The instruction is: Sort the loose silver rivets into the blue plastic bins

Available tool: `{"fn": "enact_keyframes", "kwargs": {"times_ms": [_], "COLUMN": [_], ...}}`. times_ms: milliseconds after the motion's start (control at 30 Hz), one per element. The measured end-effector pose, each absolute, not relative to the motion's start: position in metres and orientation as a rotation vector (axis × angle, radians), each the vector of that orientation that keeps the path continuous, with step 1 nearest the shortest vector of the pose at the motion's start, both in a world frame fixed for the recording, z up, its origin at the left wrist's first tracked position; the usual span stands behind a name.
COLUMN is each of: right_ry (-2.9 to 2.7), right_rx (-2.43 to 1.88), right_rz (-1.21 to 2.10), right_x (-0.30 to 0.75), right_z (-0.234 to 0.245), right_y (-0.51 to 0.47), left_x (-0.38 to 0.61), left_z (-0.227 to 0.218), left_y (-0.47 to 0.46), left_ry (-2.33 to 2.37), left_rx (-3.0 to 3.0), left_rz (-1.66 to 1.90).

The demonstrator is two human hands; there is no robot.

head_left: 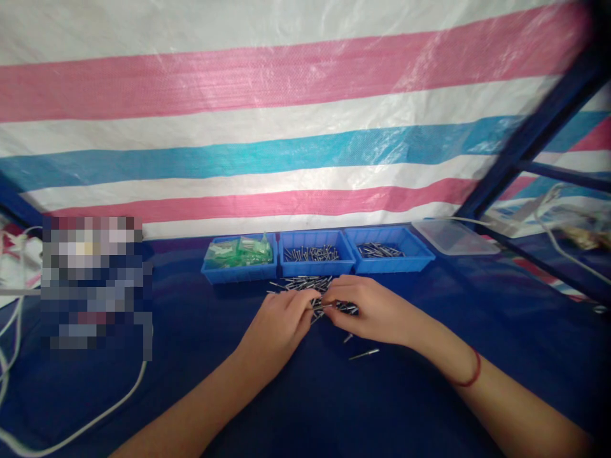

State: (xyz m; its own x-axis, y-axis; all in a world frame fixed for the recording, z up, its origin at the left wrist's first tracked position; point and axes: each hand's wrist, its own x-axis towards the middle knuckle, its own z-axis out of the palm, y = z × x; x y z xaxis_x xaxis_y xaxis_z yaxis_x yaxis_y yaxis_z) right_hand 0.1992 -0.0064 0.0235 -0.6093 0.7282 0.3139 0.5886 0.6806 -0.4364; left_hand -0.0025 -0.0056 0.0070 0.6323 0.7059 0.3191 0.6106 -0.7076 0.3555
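My left hand [285, 313] and my right hand [371, 309] meet over a loose pile of blind rivets [300, 284] on the dark blue table. Between the fingertips of both hands is a thin metal blind rivet [319, 307], pinched and lying roughly level. My fingers hide part of it and part of the pile. Nearer to me, a single rivet [364, 353] lies on the tabletop, with a shorter-looking one [348, 338] just beyond it.
Behind the pile, three blue bins stand in a row: a left bin [241, 275] with green plastic packets, a middle bin [317, 267] and a right bin [398, 262] with loose rivets. A clear plastic lid [456, 237] lies rightward. White cable [95, 427] curves across the left.
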Motion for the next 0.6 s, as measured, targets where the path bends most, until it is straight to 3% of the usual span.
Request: {"fn": "enact_keyframes", "kwargs": {"times_ms": [333,600], "right_ry": [-2.093,-1.973], "right_rx": [-1.009,-0.988], "right_rz": [0.508,0.620], "right_x": [0.175,0.169], "right_z": [0.004,0.005], "right_y": [-0.009,-0.015], "left_x": [0.001,0.000], "left_z": [0.001,0.000], "left_y": [-0.002,-0.003], "left_ry": [1.088,1.124], "left_rx": [1.681,1.729], "left_rz": [1.129,1.064]}}
